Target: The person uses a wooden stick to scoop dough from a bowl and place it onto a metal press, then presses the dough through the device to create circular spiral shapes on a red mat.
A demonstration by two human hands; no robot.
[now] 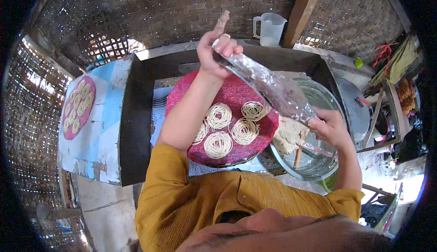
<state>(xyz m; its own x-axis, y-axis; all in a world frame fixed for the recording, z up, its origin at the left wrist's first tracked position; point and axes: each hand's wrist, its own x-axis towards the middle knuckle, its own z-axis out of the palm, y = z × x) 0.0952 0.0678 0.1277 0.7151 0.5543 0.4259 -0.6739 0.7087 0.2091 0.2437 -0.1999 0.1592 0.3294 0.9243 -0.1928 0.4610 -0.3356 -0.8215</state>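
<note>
Between my two hands stretches a long, shiny, greyish-brown sheet or sleeve (273,85) smeared with white; I cannot tell its exact kind. My left hand (218,49) grips its upper end, with one dough-coated finger sticking up. At the lower end, my right hand (330,126) is closed on it, above a wide basin (314,177). Inside the basin lie a lump of pale dough (287,136) and a brown stick (298,157). Below my left forearm, a round tray covered in red cloth (232,88) carries several flat coils of thin dough strands (218,145).
A pink round cloth (93,90) with more coils lies on the blue-and-white panel (107,133) at left. A clear pitcher (271,28) stands at the back by a wooden post (304,12). Dark boards (136,129) border the work area. At right is a grey round lid (355,110).
</note>
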